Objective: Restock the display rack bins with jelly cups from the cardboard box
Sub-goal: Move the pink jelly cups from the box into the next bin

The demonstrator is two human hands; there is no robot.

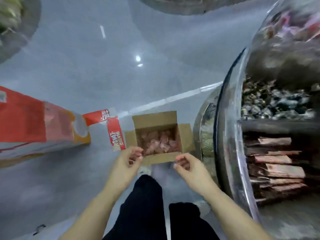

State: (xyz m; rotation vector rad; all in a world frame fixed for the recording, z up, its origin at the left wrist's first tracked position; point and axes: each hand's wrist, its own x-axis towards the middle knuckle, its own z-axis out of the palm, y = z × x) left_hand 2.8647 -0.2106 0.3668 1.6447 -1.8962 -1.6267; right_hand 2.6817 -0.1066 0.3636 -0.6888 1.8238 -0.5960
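Black trousers (147,205) are closest to me, with both bare arms reaching out past them. My left hand (129,160) has its fingers curled just over the near left corner of the cardboard box (155,122); something pink seems to sit in that grip, but the blur is too strong for me to tell. My right hand (186,163) is curled too, near the front flap of the box, and I cannot tell if it holds anything. Pink jelly cups (159,142) fill the open box, which sits on the grey floor (86,66). Right of the box stands the display rack (230,135), its clear bins holding dark sweets (273,101) above and brown packs (273,163) below. Left of the box lies a red and orange carton (34,125).
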